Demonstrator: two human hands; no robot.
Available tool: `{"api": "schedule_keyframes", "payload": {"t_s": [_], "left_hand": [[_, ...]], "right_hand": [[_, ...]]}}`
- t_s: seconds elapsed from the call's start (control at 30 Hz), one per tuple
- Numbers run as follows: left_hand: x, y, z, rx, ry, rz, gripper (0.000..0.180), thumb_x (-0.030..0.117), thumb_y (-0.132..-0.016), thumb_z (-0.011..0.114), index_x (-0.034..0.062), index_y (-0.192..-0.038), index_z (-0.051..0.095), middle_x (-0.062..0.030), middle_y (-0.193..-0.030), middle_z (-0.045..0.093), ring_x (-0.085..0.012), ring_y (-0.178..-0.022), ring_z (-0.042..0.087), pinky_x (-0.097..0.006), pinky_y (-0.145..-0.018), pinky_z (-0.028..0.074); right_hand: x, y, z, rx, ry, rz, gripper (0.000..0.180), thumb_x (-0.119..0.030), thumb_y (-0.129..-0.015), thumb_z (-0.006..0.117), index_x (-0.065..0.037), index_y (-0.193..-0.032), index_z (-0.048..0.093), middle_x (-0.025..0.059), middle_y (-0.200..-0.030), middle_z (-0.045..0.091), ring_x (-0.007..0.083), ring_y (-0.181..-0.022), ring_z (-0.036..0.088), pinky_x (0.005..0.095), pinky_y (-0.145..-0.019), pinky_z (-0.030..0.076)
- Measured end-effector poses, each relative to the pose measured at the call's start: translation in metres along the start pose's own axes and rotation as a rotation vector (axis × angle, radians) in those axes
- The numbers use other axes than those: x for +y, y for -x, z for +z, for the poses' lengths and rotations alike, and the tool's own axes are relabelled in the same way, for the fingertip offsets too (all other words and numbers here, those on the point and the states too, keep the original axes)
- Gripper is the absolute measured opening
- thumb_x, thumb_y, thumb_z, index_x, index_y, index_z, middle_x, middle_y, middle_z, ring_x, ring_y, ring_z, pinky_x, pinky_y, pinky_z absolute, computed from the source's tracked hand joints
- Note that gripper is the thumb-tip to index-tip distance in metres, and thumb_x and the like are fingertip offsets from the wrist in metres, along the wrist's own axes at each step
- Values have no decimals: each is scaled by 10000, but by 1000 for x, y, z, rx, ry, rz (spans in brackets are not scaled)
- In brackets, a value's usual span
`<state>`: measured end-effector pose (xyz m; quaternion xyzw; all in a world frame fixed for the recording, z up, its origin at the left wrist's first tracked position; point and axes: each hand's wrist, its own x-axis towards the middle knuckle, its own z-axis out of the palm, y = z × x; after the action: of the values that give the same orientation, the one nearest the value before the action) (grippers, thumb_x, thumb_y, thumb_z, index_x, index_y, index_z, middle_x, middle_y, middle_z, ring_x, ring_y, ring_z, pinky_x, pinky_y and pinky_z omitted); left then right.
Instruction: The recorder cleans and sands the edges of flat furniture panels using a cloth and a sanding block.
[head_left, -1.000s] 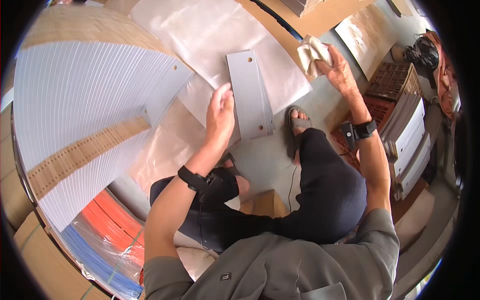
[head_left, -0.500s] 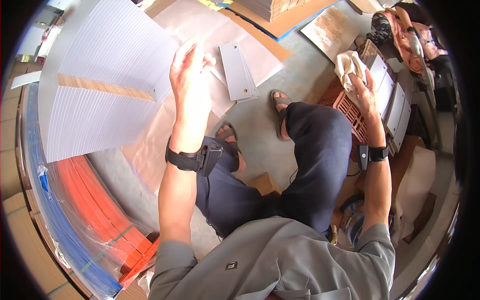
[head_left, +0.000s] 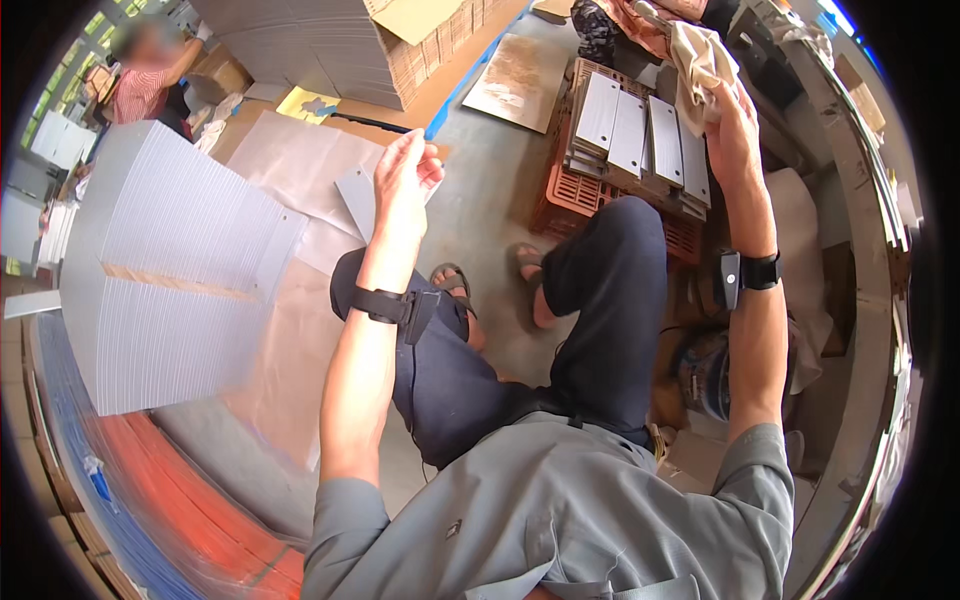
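Note:
My right hand (head_left: pixel 735 135) is closed around a crumpled cream cloth (head_left: pixel 703 65), raised at the far right. Below and left of it, flat grey panels (head_left: pixel 628 132) with small round holes lie stacked on an orange plastic crate (head_left: pixel 560 205). In front of me my left hand (head_left: pixel 402 180) hangs in the air with its fingers loosely bent, and nothing shows in it. Behind that hand, partly hidden, lies a grey panel (head_left: pixel 355 198) on brown paper (head_left: pixel 285 155). To the left a big stack of grey ribbed sheets (head_left: pixel 190 210) stands on the paper.
A tall cardboard stack (head_left: pixel 300 45) stands at the far side, near a stained board (head_left: pixel 520 80) on the floor. Orange strips (head_left: pixel 190 490) under plastic run along the lower left. A person in a striped shirt (head_left: pixel 138 95) is at the far left; another sits beyond the crate.
My view has swung to the right, so the crate and its panels appear nearer the middle. My right hand, still gripping the cloth, has lifted farther up. My left hand remains raised.

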<state>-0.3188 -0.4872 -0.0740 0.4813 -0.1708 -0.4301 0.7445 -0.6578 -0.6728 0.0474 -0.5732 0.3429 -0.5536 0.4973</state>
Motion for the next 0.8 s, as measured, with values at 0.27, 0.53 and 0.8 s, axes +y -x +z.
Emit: {"api": "schedule_keyframes", "payload": {"t_s": [0.27, 0.53, 0.8], "left_hand": [[-111, -82, 110, -283, -457, -222, 320, 340, -981, 702, 65, -1134, 647, -18, -915, 685, -94, -778, 631, -265, -694, 534], [-234, -181, 169, -429, -903, -298, 555, 498, -938, 707, 0, -1181, 675, -58, -933, 643, -151, -878, 573, -333, -766, 475], [-269, -203, 182, -304, -1193, 53, 412, 364, -909, 732, -17, -1066, 721, -170, -995, 761, -287, -943, 727, -397, -861, 545]], "right_hand": [[13, -21, 7, 121, -306, -82, 368, -190, -953, 654, -46, -1291, 623, 27, -1158, 658, 123, -1041, 609, 307, -853, 494], [107, 20, -65, 481, -219, 359, 430, -242, -912, 647, -45, -1291, 591, 46, -1139, 621, 137, -1025, 579, 329, -874, 463], [101, -6, -89, 464, -132, 276, 430, -254, -903, 648, -27, -1266, 603, 42, -1090, 626, 136, -981, 577, 331, -866, 473]]}}
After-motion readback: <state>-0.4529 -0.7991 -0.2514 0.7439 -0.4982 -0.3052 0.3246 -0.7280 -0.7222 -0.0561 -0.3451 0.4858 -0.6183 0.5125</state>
